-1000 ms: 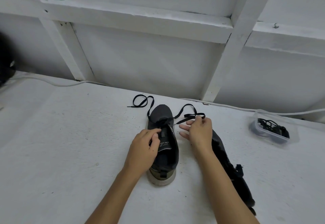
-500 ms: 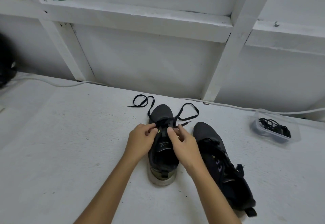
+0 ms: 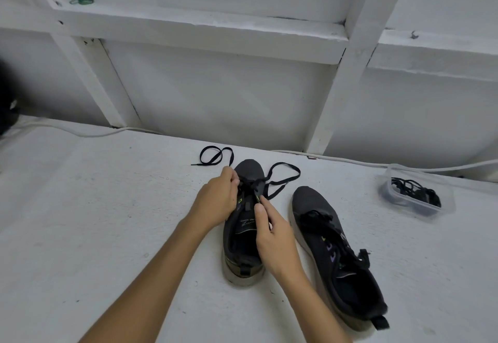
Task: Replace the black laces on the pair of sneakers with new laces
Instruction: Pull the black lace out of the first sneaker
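Left hand: my left hand [image 3: 215,199] sits at the left side of the near sneaker's throat, fingers curled and pinching the black lace at the lowest eyelets, near the toe.
Right hand: my right hand [image 3: 273,237] lies over the right side of the same shoe, thumb and forefinger pinching the lace where it crosses the tongue; the other fingers are loosely curled behind.
Left sneaker: the dark sneaker I work on [image 3: 242,248] stands upright on the tabletop [image 3: 94,221], toe pointing away from me, heel towards me, its opening wide and mostly unlaced.
Black lace: the lace [image 3: 285,178] is threaded only at the toe end; one loose end curls on the tabletop to the left beyond the toe, the other loops to the right of the toe.
Right sneaker: the second sneaker [image 3: 336,256] lies just beside the first on my right, angled, with its black lace in place through the eyelets.
Container: a clear plastic container [image 3: 416,194] stands well apart at the right, near the wall, with a tangle of black laces inside.
Cable: a white cable [image 3: 377,164] runs along the foot of the white wall [image 3: 215,94].
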A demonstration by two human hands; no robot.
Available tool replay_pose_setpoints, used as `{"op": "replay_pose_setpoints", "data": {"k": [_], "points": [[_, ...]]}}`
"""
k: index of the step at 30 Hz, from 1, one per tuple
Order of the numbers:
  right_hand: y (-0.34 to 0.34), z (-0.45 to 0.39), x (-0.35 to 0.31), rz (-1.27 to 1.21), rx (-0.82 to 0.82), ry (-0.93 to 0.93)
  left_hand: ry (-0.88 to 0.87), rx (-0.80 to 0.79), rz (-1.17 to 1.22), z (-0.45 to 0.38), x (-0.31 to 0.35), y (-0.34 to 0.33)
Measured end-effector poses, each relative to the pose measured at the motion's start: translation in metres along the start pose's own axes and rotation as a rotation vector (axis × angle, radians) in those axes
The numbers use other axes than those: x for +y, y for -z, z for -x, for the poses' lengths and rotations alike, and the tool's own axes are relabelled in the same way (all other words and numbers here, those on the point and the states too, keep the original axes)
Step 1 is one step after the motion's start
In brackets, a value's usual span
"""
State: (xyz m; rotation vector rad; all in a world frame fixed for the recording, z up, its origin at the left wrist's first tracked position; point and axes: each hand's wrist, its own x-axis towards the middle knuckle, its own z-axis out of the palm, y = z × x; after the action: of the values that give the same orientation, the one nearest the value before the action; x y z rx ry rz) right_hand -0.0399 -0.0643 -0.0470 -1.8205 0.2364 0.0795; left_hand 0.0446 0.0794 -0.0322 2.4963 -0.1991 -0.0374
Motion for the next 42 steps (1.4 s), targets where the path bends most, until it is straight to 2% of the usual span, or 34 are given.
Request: {"op": "replay_pose_setpoints", "data": {"k": [4,9,11,18,23,28,33,35,36,39,40,42], "points": [[0.000,0.001,0.002,0.007,0.029,-0.002,0.075,-0.046,0.256,0.004,-0.007,0.000],[0.000,0.003,0.000,0.019,0.049,-0.013,0.062,0.079,0.220,0.009,-0.012,-0.009],[-0.001,0.003,0.000,0.026,0.071,-0.006,0.124,0.095,0.275,0.006,-0.010,-0.007],[-0.002,0.005,-0.003,0.045,0.091,0.000,0.218,-0.077,0.411,0.008,-0.010,-0.001],[-0.003,0.007,-0.002,0.030,0.107,-0.005,0.145,0.049,0.335,0.013,-0.011,-0.007],[-0.005,0.006,0.001,0.040,0.116,-0.012,0.309,0.144,0.529,0.006,-0.006,-0.006],[-0.004,0.006,-0.005,0.046,0.114,-0.017,0.265,-0.012,0.493,0.013,-0.010,-0.011],[-0.003,0.007,-0.006,0.047,0.119,-0.018,0.210,0.019,0.439,0.013,-0.012,-0.009],[-0.003,0.007,-0.006,0.046,0.121,-0.021,0.224,0.066,0.480,0.011,-0.013,-0.007],[-0.004,0.007,-0.005,0.047,0.131,-0.025,0.458,0.227,0.873,0.002,-0.013,0.004],[-0.005,0.007,-0.005,0.046,0.134,-0.026,0.497,0.228,0.926,0.000,-0.014,0.006],[-0.005,0.007,-0.005,0.042,0.131,-0.030,0.441,0.079,0.789,0.004,-0.016,0.005]]}}
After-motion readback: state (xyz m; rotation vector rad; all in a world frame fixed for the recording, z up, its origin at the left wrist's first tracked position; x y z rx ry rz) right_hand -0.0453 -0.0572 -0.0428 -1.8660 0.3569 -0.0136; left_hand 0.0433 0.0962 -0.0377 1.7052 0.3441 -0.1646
